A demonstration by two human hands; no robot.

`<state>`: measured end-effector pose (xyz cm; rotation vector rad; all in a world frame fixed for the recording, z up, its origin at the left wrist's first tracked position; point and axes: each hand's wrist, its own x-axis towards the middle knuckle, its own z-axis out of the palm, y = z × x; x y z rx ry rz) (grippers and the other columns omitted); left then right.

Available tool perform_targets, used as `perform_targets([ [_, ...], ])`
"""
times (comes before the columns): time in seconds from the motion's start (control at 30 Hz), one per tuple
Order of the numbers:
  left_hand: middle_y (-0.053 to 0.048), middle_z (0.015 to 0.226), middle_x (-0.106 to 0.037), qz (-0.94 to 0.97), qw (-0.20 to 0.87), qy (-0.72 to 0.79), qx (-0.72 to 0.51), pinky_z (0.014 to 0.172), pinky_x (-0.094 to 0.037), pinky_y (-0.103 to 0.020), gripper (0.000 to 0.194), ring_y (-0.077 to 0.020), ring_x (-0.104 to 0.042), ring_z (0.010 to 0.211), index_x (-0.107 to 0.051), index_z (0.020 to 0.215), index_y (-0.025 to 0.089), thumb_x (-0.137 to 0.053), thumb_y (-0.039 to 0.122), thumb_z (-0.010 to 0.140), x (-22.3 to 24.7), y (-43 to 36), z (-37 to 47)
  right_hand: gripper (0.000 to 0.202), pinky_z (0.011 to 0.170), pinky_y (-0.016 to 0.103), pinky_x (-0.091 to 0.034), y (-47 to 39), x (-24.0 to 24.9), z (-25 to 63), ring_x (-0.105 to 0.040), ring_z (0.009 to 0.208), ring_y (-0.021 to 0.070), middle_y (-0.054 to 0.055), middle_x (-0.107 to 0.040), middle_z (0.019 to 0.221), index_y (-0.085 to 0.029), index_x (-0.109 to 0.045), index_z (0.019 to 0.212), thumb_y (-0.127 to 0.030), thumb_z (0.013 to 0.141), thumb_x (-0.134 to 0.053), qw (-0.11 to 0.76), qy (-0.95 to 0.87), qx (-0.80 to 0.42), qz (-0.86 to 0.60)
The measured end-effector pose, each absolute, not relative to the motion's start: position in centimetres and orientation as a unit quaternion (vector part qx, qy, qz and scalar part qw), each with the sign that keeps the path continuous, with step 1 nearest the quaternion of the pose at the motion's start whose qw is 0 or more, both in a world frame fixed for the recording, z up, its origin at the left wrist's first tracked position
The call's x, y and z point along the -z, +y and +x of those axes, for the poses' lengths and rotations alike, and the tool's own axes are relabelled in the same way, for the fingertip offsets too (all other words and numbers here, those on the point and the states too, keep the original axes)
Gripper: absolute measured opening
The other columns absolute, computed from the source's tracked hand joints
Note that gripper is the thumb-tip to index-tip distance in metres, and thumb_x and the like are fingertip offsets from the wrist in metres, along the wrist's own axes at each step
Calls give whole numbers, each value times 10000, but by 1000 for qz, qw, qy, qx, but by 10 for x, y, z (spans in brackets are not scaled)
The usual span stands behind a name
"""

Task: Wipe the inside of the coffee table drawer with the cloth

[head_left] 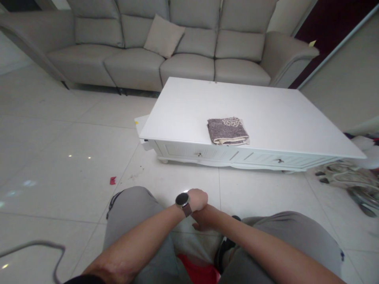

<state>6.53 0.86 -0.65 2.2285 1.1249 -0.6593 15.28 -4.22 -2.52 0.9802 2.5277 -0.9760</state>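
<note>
Between knees [133, 201] — left grip [198, 199] against right grip [204, 217], forearms [142, 238] angled inward.

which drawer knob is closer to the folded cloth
The left knob, a little left of and below the cloth; the right knob is farther off along the front of the white table.

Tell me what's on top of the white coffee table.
On the white coffee table lies a folded brownish-grey cloth with a pale pattern, near the edge facing you. What the cloth covers, and anything inside its folds, can't be seen.
</note>
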Motion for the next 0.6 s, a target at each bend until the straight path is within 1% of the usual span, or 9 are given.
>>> perform_targets([
  [0.07, -223, 1108, -760, 832, 276, 419, 238, 806, -571, -372, 370, -306, -737, 1033, -770, 1062, 92, -425, 191, 972, 8, 8, 65, 527, 1084, 439, -504, -42, 27, 153, -596, 1290, 378, 246, -604, 1405, -64, -626, 1309, -259, 823, -688, 166, 870, 332, 323],
  [0.17, -224, 1090, -763, 832, 282, 417, 234, 794, -570, -369, 356, -303, -741, 1009, -774, 1048, 97, -440, 190, 964, 9, 9, 65, 608, 1096, 444, -492, -43, 31, 153, -577, 1311, 380, 259, -554, 1455, -51, -560, 1401, -257, 840, -670, 163, 868, 337, 326],
  [0.23, -220, 1084, -764, 831, 282, 416, 239, 790, -572, -367, 348, -298, -742, 1000, -775, 1042, 102, -448, 187, 960, 8, 9, 65, 629, 1099, 456, -487, -44, 32, 154, -568, 1318, 389, 269, -542, 1463, -41, -539, 1423, -252, 844, -665, 158, 868, 341, 325],
  [0.33, -214, 1096, -763, 831, 278, 412, 249, 786, -575, -368, 356, -298, -742, 1004, -775, 1050, 97, -442, 184, 963, 6, 9, 66, 611, 1096, 460, -492, -44, 30, 155, -579, 1306, 387, 264, -569, 1437, -42, -557, 1402, -249, 838, -667, 155, 866, 343, 328],
  [0.47, -208, 1094, -768, 833, 272, 411, 250, 789, -577, -358, 363, -295, -744, 1011, -779, 1062, 96, -438, 176, 964, 4, 8, 66, 569, 1107, 414, -486, -43, 23, 154, -587, 1306, 353, 224, -590, 1433, -80, -583, 1371, -271, 843, -674, 164, 867, 332, 333],
  [0.53, -214, 1084, -770, 836, 269, 409, 247, 786, -580, -361, 354, -300, -745, 1007, -781, 1059, 92, -451, 163, 952, 5, 8, 66, 526, 1098, 401, -494, -43, 22, 153, -593, 1299, 355, 229, -602, 1417, -73, -611, 1329, -262, 842, -675, 167, 869, 324, 334],
  [0.6, -223, 1078, -768, 838, 270, 408, 242, 776, -585, -368, 345, -304, -746, 998, -782, 1053, 88, -463, 158, 942, 7, 8, 66, 486, 1076, 415, -515, -43, 24, 154, -623, 1255, 371, 238, -635, 1369, -64, -647, 1268, -253, 822, -692, 155, 876, 316, 331],
])
